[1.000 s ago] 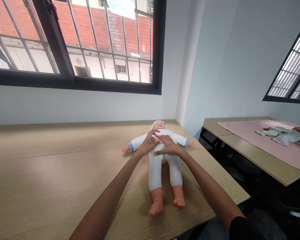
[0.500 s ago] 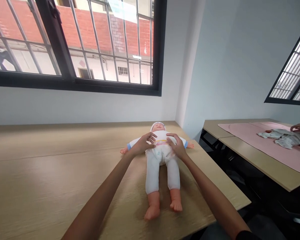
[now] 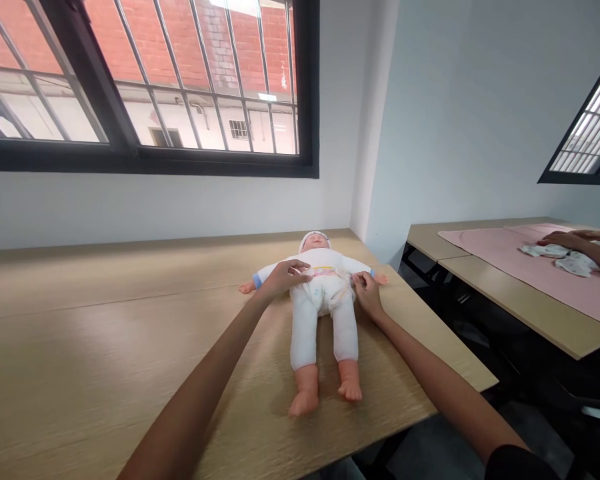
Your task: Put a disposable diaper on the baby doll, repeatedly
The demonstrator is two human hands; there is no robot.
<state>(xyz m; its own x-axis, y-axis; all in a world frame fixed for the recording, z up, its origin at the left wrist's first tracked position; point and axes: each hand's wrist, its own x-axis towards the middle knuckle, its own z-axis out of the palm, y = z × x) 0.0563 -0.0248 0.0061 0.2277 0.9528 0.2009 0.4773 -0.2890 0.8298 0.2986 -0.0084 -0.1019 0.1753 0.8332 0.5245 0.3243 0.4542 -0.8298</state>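
A baby doll (image 3: 304, 333) in a white outfit with blue cuffs lies on its back, arms spread and feet toward me. Around its hips is a white diaper (image 3: 325, 291) with a coloured strip at the waist. My left hand (image 3: 283, 279) rests at the diaper's left waist edge, thumb and fingers apart. On the opposite side, the fingers of my right hand (image 3: 367, 293) are pinched together at the diaper's side edge. What exactly lies between those fingertips is too small to make out clearly.
The doll lies on a wooden table (image 3: 105, 347) near its right edge. A barred window (image 3: 205, 87) is in the wall behind. Across a gap at right, another person's hands (image 3: 580, 243) work at patterned cloth (image 3: 575, 263) on a pink mat (image 3: 520, 267).
My right hand has moved from the front of the doll's waist outward to the diaper's right side, its fingers closing. My left hand stays near the left waist edge.
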